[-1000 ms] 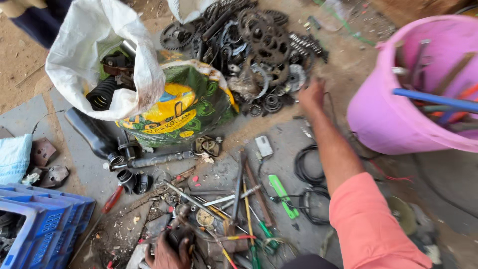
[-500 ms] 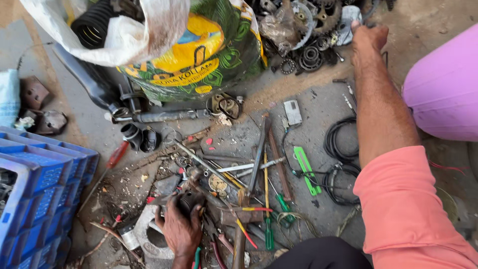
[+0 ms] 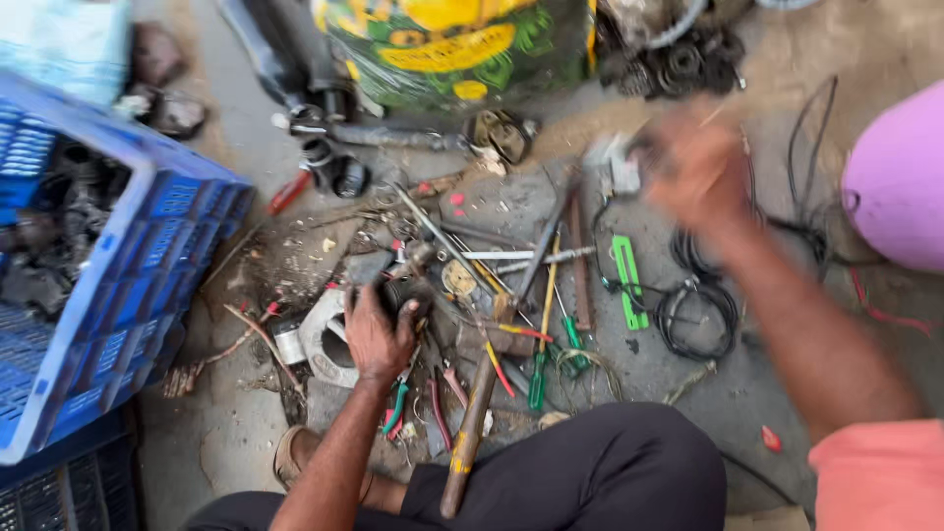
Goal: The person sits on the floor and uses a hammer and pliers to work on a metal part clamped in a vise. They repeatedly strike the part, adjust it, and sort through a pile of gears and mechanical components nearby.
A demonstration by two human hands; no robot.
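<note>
Our left hand (image 3: 379, 334) clamped on dark round part (image 3: 405, 295), just right of blue crate (image 3: 118, 285). Our right hand (image 3: 693, 172) blurred, far right of crate; grip unclear, cannot tell. Risk: loose screwdrivers (image 3: 539, 369) near crate snagging wrist, part slipping into clutter.

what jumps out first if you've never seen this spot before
The heap of tools on the ground at centre: screwdrivers, rods and pliers. The left hand presses on a dark round part there, while the blurred right hand is raised at upper right. A blue crate fills the left side and a pink bucket the right edge.
</note>
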